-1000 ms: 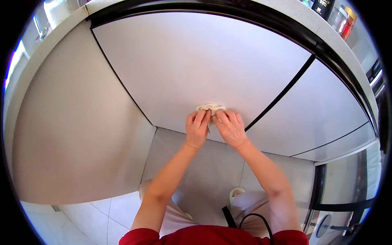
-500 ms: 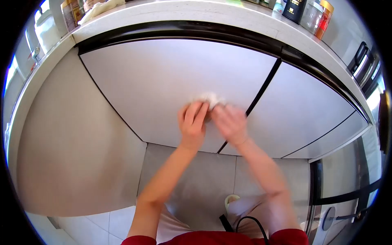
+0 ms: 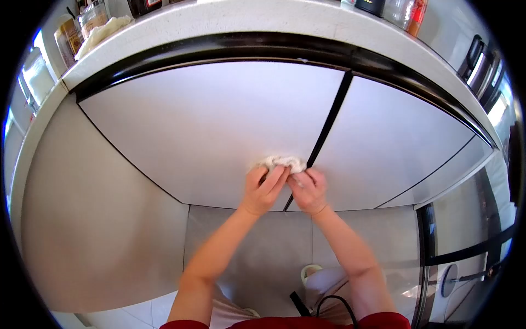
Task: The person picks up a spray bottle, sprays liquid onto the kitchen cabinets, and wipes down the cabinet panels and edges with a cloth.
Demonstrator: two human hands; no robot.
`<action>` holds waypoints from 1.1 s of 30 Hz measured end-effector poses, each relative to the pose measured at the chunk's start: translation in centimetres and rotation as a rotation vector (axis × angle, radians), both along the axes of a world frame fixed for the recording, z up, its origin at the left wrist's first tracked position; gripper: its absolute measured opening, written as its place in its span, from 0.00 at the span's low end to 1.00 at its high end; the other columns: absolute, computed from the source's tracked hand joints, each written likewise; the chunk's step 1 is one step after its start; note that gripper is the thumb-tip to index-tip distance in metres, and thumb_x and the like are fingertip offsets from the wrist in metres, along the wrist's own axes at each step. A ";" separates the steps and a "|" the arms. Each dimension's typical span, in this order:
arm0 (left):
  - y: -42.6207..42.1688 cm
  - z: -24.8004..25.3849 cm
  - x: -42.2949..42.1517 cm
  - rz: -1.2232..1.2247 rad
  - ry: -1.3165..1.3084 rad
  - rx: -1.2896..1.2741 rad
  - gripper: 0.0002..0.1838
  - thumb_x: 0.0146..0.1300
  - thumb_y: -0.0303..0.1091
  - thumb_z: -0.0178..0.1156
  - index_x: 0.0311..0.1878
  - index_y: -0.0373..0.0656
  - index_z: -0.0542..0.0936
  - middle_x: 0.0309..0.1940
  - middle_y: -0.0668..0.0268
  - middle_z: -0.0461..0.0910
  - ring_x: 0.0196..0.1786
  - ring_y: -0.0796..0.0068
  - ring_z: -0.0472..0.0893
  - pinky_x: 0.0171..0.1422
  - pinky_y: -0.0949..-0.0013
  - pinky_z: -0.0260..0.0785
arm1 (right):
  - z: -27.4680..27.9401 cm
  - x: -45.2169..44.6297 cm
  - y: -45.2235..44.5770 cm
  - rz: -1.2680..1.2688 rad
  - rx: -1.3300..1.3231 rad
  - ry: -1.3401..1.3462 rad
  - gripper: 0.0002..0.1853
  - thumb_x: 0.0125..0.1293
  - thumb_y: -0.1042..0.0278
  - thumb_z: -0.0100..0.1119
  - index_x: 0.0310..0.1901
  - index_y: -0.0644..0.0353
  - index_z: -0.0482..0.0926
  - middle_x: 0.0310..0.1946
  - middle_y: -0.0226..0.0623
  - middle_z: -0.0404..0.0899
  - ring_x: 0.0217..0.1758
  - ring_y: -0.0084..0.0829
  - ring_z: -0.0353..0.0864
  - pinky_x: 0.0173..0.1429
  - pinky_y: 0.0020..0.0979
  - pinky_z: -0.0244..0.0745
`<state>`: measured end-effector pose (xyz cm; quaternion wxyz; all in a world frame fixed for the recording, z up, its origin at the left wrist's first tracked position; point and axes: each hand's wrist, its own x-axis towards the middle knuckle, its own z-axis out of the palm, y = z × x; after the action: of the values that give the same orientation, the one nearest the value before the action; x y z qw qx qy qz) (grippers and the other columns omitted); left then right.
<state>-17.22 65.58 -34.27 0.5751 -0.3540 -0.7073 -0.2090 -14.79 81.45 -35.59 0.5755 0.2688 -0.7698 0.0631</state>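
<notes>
A crumpled white cloth (image 3: 284,162) is bunched between my two hands, in front of the pale cabinet door (image 3: 208,120) and close to the dark gap at its right edge. My left hand (image 3: 264,189) is closed on the cloth's left part, fingers bent. On its right part my right hand (image 3: 308,190) is closed too, with the fingertips of both hands nearly meeting. Some of the cloth is hidden behind the fingers.
Above the doors runs a pale countertop (image 3: 230,21) with jars, bottles and another cloth (image 3: 103,34) at the left. A second door (image 3: 394,137) lies to the right, a beige panel (image 3: 104,208) to the left. Grey floor tiles (image 3: 246,247) are below.
The view has shifted, with more countertop showing and the dark gap now nearer my hands. My hands keep hold of the cloth, now lower in view than half a second ago.
</notes>
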 end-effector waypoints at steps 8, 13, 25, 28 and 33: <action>2.0 10.5 -1.2 0.077 0.157 0.100 0.15 0.48 0.26 0.64 0.43 0.43 0.84 0.49 0.71 0.76 0.46 0.67 0.71 0.47 0.66 0.68 | 12.3 -1.2 0.9 -0.101 0.033 0.212 0.11 0.49 0.67 0.66 0.37 0.50 0.85 0.45 0.23 0.77 0.48 0.31 0.71 0.46 0.33 0.68; 3.7 17.9 -2.3 0.087 0.302 0.232 0.17 0.45 0.29 0.64 0.43 0.45 0.85 0.49 0.71 0.77 0.46 0.68 0.71 0.52 0.70 0.64 | 20.3 -1.7 1.0 -0.063 0.015 0.275 0.13 0.52 0.67 0.62 0.41 0.49 0.85 0.47 0.24 0.77 0.47 0.32 0.71 0.46 0.31 0.68; 0.0 9.6 0.6 -0.010 0.082 0.070 0.17 0.48 0.26 0.64 0.45 0.43 0.84 0.48 0.71 0.78 0.44 0.68 0.71 0.42 0.69 0.68 | 11.2 1.2 0.6 0.010 -0.004 0.002 0.15 0.48 0.72 0.64 0.41 0.53 0.83 0.47 0.29 0.76 0.47 0.37 0.72 0.49 0.37 0.69; 1.0 19.8 0.0 0.028 0.239 0.168 0.21 0.46 0.30 0.60 0.47 0.43 0.82 0.51 0.68 0.78 0.48 0.66 0.73 0.50 0.67 0.66 | 21.9 0.7 -1.2 -0.080 -0.138 0.194 0.15 0.49 0.75 0.61 0.41 0.57 0.82 0.47 0.38 0.76 0.49 0.44 0.72 0.54 0.41 0.68; 0.5 18.7 -2.4 0.081 0.384 0.123 0.17 0.48 0.31 0.61 0.45 0.46 0.84 0.50 0.71 0.77 0.51 0.68 0.72 0.54 0.68 0.67 | 20.1 -1.8 -2.2 -0.188 -0.114 0.317 0.14 0.52 0.77 0.61 0.43 0.58 0.83 0.47 0.37 0.76 0.52 0.41 0.71 0.58 0.37 0.66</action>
<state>-19.64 66.03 -15.52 0.7279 -0.3225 -0.5843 -0.1573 -16.58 79.25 -15.48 0.7073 0.1692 -0.6863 0.0096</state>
